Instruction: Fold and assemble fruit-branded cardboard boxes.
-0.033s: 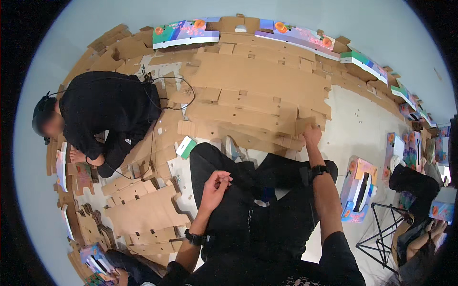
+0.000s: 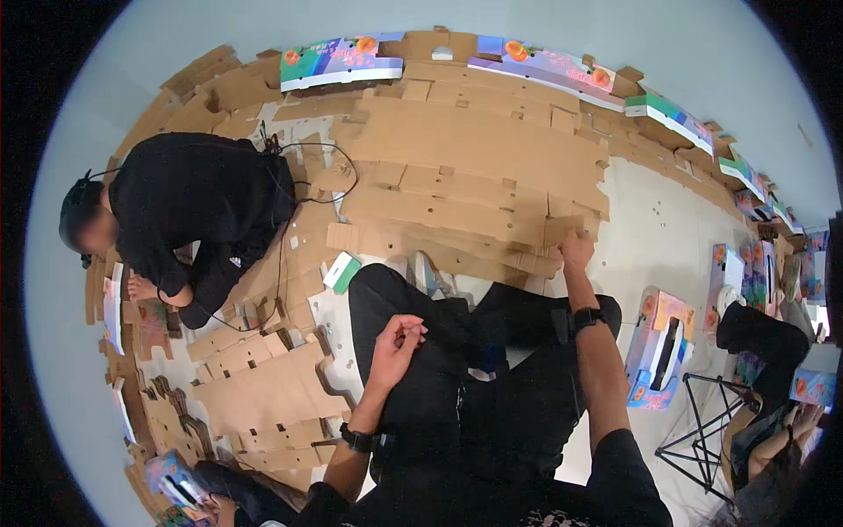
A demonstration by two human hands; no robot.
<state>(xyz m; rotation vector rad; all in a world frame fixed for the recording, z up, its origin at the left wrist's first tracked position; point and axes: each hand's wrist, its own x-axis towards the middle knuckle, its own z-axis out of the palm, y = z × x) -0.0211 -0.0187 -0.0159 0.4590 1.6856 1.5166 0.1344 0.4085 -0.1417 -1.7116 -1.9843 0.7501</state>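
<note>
A stack of flattened brown cardboard boxes (image 2: 474,136) is spread on the floor in front of my crossed legs. My right hand (image 2: 575,251) is closed at the near right corner of the stack, its fingers on the edge of a cardboard flap (image 2: 565,228). My left hand (image 2: 397,348) hovers over or rests on my left thigh; I cannot tell which. Its fingers are loosely curled in, and nothing shows in them. A small green and white box piece (image 2: 342,272) lies by my left knee.
More flattened cardboard (image 2: 263,391) lies to the left, near a crouching person in black (image 2: 202,193) with cables. Printed cartons (image 2: 342,63) line the wall. On the right are a handled carton (image 2: 660,351) and a black folding frame (image 2: 702,430). Other people sit at both lower edges.
</note>
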